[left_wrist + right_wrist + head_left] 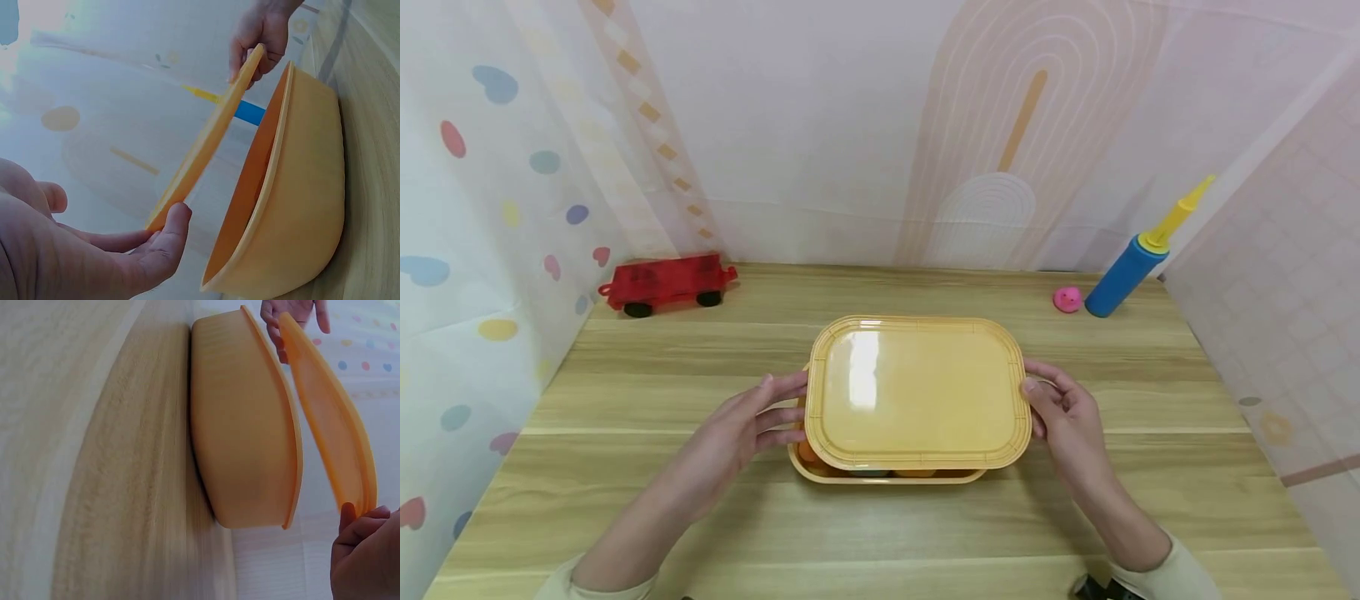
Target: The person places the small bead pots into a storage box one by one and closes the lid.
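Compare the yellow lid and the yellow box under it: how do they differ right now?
The lid is flat and shallow; the box is deep with curved walls. The lid is held off the box by the left hand and right hand; the box rests on the table. Both are the same yellow plastic.

Lid (917, 392): yellow plastic, smooth, glossy, bright glare patch. Box (240, 425) beneath: same plastic, satin. Table (625, 392): pale wood grain, matt. Toy wagon (666, 283): translucent red plastic. Pump (1131, 267): blue and yellow plastic, smooth.
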Action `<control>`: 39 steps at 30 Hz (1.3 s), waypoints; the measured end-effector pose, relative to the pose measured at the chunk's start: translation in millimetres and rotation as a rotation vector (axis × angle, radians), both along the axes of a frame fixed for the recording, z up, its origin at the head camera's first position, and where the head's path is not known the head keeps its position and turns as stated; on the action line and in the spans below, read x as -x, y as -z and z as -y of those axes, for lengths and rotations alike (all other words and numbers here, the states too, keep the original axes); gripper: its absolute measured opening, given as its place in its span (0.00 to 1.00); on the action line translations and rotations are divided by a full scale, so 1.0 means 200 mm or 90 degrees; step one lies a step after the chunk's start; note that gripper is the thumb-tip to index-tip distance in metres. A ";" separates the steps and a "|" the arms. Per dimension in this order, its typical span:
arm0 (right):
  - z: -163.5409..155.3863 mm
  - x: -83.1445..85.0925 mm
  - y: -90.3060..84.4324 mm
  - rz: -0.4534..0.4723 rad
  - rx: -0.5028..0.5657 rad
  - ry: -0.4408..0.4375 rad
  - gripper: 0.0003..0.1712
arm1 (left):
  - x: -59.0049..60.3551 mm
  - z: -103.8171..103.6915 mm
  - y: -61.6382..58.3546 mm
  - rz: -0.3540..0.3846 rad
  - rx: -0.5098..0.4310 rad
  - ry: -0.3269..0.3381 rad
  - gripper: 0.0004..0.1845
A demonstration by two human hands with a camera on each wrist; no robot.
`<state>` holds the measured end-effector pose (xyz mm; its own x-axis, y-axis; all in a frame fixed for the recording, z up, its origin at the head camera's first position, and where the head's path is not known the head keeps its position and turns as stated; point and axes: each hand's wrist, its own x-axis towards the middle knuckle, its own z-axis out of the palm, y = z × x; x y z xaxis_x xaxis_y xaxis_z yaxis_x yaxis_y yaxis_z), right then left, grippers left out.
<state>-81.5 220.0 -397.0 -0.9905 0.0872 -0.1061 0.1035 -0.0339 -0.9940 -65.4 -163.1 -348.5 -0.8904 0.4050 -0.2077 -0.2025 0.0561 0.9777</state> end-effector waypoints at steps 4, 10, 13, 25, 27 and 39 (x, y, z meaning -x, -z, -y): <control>0.01 0.00 0.00 -0.018 0.039 0.032 0.14 | 0.00 0.00 0.00 -0.019 -0.008 -0.007 0.34; 0.03 0.00 -0.02 -0.063 0.085 0.090 0.07 | -0.01 -0.01 0.00 -0.051 -0.014 -0.033 0.34; 0.06 0.01 -0.03 -0.099 0.101 0.121 0.06 | -0.02 -0.02 -0.02 -0.068 0.002 -0.044 0.34; 0.08 -0.04 -0.12 -0.235 0.165 0.054 0.22 | -0.08 -0.03 -0.06 -0.180 0.022 -0.076 0.32; 0.07 -0.04 -0.12 -0.234 0.163 0.052 0.22 | -0.08 -0.03 -0.05 -0.193 0.022 -0.064 0.32; 0.06 -0.09 -0.05 -0.135 -0.001 0.026 0.25 | -0.11 -0.02 0.09 -0.319 0.070 -0.051 0.28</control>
